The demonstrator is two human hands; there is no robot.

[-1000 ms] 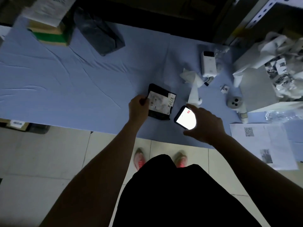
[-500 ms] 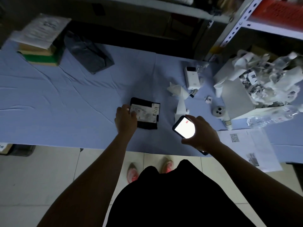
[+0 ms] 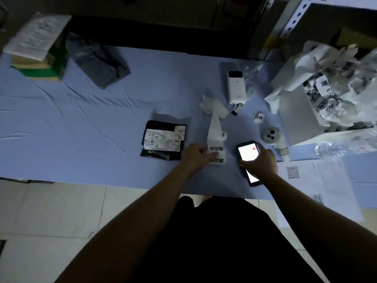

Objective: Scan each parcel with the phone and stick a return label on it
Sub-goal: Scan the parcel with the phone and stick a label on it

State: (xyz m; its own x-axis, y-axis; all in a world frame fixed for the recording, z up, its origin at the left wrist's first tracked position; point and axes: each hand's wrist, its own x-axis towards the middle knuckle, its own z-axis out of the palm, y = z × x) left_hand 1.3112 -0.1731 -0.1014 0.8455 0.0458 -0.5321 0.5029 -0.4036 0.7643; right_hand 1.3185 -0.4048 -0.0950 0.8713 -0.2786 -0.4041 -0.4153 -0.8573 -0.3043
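Labelling step: fetching a return label for the scanned-looking parcel

The left hand (image 3: 194,155) touches the white paper strip of printed return labels (image 3: 216,149), pinch unclear; the right hand (image 3: 263,161) grips the lit black phone (image 3: 247,153). The flat black plastic parcel (image 3: 163,140) lies just left on the blue-clothed tabletop (image 3: 81,129); next, peel one label and press it on

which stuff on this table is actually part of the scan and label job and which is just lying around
Part of the job:
- black parcel
- label strip, with the left hand on it
- phone, held in the right hand

Just lying about:
- white power bank
- printed QR sheet
- box of crumpled paper
- round white device
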